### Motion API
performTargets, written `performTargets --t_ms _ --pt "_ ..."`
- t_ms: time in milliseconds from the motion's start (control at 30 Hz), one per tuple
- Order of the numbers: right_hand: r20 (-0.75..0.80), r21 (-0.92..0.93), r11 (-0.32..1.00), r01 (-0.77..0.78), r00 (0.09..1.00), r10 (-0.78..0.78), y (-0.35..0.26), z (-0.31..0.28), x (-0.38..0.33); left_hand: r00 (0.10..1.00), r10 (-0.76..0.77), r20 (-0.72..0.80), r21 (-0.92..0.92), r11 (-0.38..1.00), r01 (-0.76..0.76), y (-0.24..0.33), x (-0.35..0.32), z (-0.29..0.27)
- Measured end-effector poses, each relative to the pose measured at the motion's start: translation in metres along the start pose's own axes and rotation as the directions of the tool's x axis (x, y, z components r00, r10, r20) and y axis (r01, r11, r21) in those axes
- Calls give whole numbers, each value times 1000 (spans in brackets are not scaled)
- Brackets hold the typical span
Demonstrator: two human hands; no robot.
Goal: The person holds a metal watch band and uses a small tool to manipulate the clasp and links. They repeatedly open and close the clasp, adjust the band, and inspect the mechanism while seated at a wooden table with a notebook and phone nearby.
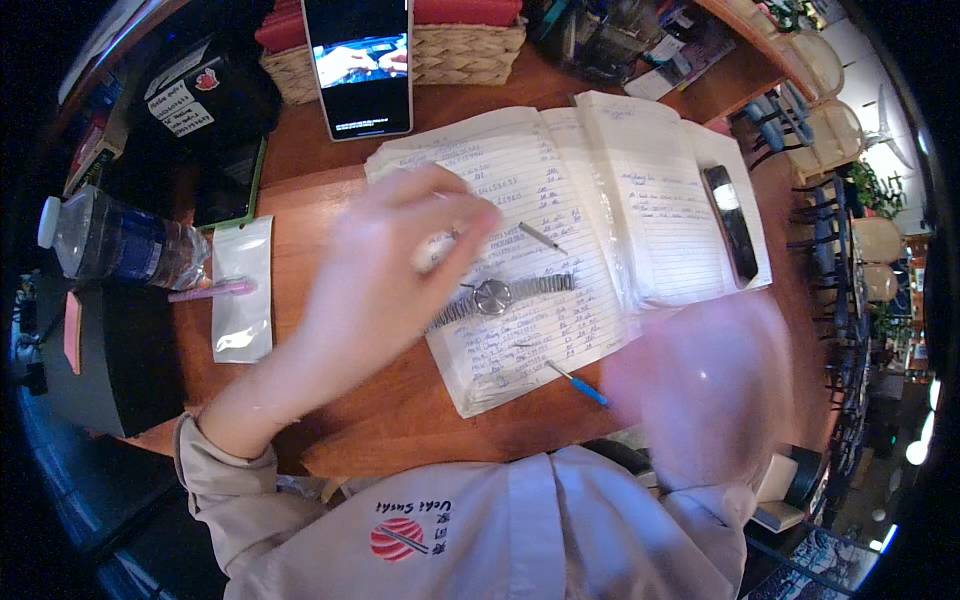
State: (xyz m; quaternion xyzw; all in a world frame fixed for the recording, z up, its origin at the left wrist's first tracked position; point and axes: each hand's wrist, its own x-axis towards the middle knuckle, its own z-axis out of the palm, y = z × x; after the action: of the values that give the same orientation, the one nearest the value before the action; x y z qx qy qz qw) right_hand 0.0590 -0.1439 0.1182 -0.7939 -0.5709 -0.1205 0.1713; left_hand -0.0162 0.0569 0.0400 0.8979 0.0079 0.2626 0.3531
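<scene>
Your left hand [385, 255], right hand [705, 365] apart, blurred; can't tell grip. Watch [494, 296] likely light, bracelet [552, 284] floppy; hold case [491, 298].

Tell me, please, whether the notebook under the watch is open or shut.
Open: the notebook lies spread, handwritten pages showing either side of its fold, the watch on the left page.

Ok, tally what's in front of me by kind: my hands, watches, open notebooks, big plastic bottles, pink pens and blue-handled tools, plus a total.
Hands: 2 (left hand, right hand, both blurred)
Watch: 1
Open notebook: 1
Plastic bottle: 1
Pink pen: 1
Blue-handled tool: 1
Total: 7
</scene>
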Motion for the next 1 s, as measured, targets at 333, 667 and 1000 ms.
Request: performTargets --t_ms 333,667,1000 --pt "-199 149 984 99 978 -68 -1 -22 -29 959 -243 144 114 967 228 -20 -44 -31" --pt "204 296 933 -206 968 149 34 91 -21 855 -360 374 165 933 321 -10 -68 -21" --pt "347 328 904 -274 925 154 40 100 -20 702 -544 458 5 792 611 -3 -63 -25"
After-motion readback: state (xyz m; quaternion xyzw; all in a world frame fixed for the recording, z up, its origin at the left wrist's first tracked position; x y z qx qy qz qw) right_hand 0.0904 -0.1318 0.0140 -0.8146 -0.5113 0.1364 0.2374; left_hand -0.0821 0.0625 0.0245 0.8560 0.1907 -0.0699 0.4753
